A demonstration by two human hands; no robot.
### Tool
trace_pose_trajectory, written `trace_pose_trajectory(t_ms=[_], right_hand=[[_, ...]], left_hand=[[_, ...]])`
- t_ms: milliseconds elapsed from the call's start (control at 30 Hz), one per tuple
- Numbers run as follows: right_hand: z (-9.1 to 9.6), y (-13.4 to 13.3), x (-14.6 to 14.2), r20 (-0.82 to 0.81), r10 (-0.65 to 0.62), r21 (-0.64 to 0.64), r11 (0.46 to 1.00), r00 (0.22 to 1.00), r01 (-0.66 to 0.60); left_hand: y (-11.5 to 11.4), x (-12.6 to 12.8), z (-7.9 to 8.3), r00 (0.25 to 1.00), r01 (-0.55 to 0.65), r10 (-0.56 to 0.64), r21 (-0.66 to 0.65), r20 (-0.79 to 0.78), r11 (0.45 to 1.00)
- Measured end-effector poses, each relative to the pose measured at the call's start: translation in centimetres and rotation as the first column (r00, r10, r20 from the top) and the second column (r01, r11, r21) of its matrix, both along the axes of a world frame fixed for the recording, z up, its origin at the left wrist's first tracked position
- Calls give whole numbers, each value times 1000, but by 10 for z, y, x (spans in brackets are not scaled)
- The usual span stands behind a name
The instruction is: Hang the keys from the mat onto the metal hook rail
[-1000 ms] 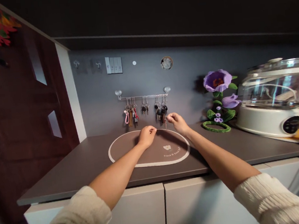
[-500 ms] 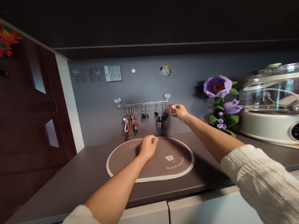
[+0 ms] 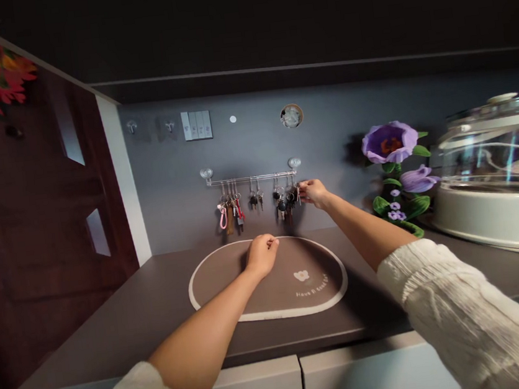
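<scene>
A rack with hooks (image 3: 253, 178) is fixed to the grey wall, and several bunches of keys (image 3: 282, 203) hang from it. At its right end my right hand (image 3: 314, 193) pinches a key (image 3: 299, 194), which hangs close beside the rightmost bunch. More keys with a pink strap (image 3: 223, 217) and a brown fob (image 3: 229, 218) hang on the left part of the rack. My left hand (image 3: 263, 255) is curled closed just over the brown oval mat (image 3: 231, 279) on the counter; whatever its fingers may hold is hidden.
Purple artificial flowers (image 3: 389, 143) and a white appliance with a clear upper part (image 3: 491, 212) stand on the counter (image 3: 116, 335) to the right. A dark shelf (image 3: 240, 28) overhangs the wall. Switches (image 3: 196, 125) and hooks (image 3: 169, 126) sit above the rack.
The view has shifted slightly, so the appliance sits further right. My right hand has come a little closer to the rack's right end with the key. My left hand stays over the mat.
</scene>
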State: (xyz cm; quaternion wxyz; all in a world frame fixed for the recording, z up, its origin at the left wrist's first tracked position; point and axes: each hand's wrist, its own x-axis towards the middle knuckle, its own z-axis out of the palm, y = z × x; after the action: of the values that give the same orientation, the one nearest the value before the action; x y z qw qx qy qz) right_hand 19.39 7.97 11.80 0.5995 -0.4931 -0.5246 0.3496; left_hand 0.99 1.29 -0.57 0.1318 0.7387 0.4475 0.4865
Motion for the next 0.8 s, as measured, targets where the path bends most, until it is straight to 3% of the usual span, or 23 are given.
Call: trace_pose_trajectory(t_ms=[233, 433, 567, 700, 800], right_hand=[[-11, 3, -2, 13, -11, 31, 999, 1000, 10], [-21, -6, -5, 32, -133, 39, 991, 991, 131], [-33, -33, -12, 54, -127, 42, 991, 990, 125], [-43, -70, -24, 21, 0, 101, 995, 1000, -3], [-50, -94, -33, 21, 92, 178, 979, 995, -95]], left_hand=[[0, 0, 0, 1000, -5, 5, -6, 14, 1000], [1, -4, 2, 1000, 11, -12, 32, 27, 999], [-3, -8, 10, 994, 43, -43, -4, 97, 999], [-17, -14, 24, 957, 135, -107, -87, 271, 987], [-35, -20, 35, 912, 232, -195, -63, 361, 971]])
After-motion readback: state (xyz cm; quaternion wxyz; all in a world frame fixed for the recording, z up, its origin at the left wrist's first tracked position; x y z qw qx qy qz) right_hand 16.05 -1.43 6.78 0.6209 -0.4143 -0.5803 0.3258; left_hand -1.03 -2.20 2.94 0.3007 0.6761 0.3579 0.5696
